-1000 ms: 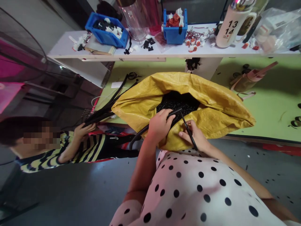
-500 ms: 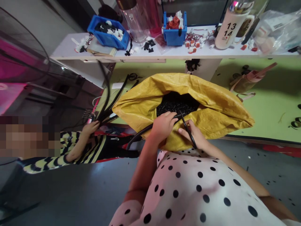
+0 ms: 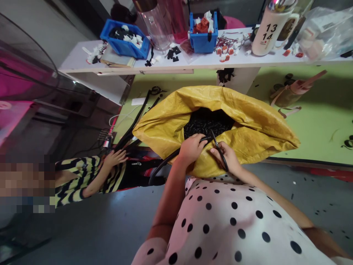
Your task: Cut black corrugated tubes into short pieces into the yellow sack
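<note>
Black corrugated tubing (image 3: 166,159) is being gripped in the curled left hand (image 3: 191,149), its end apparently being steadied over the yellow woven sack's (image 3: 256,121) mouth for black-handled scissors (image 3: 217,145) being held in the half-curled right hand (image 3: 228,157).

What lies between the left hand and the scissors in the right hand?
A short ribbed stretch of black tube runs from the left hand to the scissors held in the right hand; the head view shows it.
</note>
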### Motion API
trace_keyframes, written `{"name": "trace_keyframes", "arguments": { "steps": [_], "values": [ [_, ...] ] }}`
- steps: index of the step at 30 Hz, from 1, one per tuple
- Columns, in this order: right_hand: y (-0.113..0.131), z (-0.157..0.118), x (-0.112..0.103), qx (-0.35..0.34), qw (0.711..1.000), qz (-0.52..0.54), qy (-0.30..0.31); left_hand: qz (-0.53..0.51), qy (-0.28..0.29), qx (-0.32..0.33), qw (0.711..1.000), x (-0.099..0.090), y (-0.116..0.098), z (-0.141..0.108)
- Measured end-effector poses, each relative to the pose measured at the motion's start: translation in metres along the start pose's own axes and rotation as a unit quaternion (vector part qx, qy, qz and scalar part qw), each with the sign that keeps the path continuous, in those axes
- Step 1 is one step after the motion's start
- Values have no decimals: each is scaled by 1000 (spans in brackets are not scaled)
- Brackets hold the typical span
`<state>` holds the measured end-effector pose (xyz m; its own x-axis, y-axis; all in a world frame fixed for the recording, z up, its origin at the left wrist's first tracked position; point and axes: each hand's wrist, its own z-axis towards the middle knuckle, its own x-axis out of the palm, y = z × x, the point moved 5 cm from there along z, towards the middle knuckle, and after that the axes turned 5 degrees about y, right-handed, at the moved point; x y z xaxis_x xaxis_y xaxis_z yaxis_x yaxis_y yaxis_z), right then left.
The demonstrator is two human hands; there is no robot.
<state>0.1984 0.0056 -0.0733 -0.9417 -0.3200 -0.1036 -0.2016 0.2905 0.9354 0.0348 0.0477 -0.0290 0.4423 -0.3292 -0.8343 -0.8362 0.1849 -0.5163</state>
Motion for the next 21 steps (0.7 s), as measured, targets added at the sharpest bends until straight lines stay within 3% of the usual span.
{"name": "trace_keyframes", "arguments": {
  "steps": [5, 10, 14, 21],
  "values": [
    [10, 7, -4, -2, 994, 107, -10, -9, 81, 101, 992, 5, -30, -18],
    [19, 2, -16, -32, 991, 120, -50, -22, -2, 52, 998, -9, -20, -21],
    [17, -13, -15, -45, 998, 36, 27, -49, -70, 8, 996, -25, -2, -16],
    [21, -21, -7, -40, 992, -93, 71, -62, -79, 17, 995, -28, -6, -14]
  ]
}}
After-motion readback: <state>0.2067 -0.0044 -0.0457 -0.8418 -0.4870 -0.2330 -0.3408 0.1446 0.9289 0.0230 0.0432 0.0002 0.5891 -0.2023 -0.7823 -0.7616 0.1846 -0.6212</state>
